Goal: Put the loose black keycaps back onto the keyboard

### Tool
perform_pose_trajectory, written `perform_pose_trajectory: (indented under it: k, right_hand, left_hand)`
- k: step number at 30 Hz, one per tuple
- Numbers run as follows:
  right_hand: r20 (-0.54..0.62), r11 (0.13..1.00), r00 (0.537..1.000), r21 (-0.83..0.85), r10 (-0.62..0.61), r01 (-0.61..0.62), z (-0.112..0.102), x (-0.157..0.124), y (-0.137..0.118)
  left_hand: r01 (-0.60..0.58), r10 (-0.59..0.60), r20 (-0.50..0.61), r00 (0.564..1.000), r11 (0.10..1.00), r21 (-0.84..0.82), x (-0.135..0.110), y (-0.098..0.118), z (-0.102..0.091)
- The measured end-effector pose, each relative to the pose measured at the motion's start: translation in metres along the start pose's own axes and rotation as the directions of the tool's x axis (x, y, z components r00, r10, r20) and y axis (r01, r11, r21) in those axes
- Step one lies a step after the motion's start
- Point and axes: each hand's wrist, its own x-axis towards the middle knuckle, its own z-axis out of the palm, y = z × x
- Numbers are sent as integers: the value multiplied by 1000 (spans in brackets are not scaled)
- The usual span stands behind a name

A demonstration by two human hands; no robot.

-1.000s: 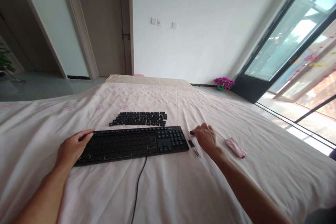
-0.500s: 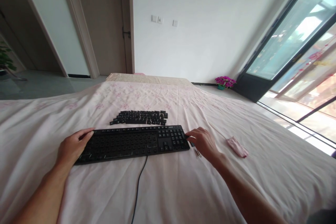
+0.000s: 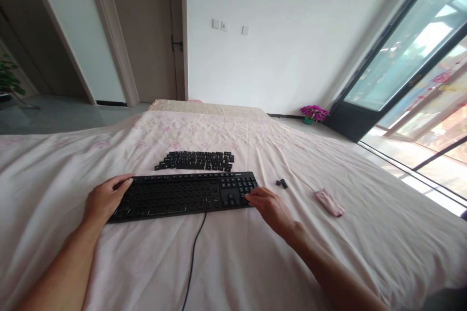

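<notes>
A black keyboard (image 3: 175, 197) lies on the bedsheet, its main block bare of keycaps and its number pad still capped. My left hand (image 3: 107, 197) grips the keyboard's left end, thumb on top near the upper corner. Over the lower right of the number pad, my right hand (image 3: 264, 204) has its fingers pinched together at the keys. Whatever is between those fingers is hidden. Loose black keycaps (image 3: 199, 160) sit in rows just beyond the keyboard. Two more keycaps (image 3: 282, 183) rest on the sheet, past my right hand.
The keyboard's cable (image 3: 193, 257) runs toward me across the pink sheet (image 3: 146, 272). A small folded pink cloth (image 3: 329, 202) lies to the right. Beyond the bed are a door (image 3: 146, 34), a white wall, a pot of purple flowers (image 3: 314, 113) and a glass door.
My right hand has shifted left, from beside the keyboard onto its number pad. Two keycaps on the right now show. The thin metal wires seen under that hand are out of sight.
</notes>
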Motion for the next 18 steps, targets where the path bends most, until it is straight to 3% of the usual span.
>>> perform_pose_trajectory:
  k: [18]
  right_hand:
    - [71,979,995,-189,-68,80,2,-4,-6]
  left_hand:
    - [-14,14,-11,1000,1000,-14,-2,2,-2]
